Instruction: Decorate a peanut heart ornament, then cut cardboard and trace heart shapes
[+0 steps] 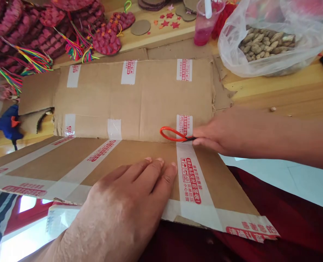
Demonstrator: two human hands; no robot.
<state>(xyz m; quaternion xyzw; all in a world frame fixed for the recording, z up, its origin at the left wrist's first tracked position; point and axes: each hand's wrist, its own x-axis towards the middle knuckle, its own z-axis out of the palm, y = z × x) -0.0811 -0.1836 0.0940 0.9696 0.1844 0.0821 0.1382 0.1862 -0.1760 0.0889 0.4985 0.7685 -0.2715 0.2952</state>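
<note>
A large cardboard sheet [161, 98], folded along a crease and striped with printed packing tape, spans the table edge. Its near flap [147, 149] slopes down toward me. My left hand [128, 196] lies flat on that flap, fingers stretched out together, with nothing in its grasp. At the crease, my right hand [215, 133] pinches what looks like a pair of scissors [173, 134] by its dark metal end. The orange loop handle points left, over the tape strip. The blades are mostly hidden by my fingers.
Stacked pink tasselled pieces [38, 32] fill the back left. Red paper stars [169, 20] and a cardboard disc [140, 27] lie behind. A plastic cup [205, 27] holds pink liquid. A plastic bag [232, 40] contains nuts [265, 43]. A blue object [10, 122] sits left.
</note>
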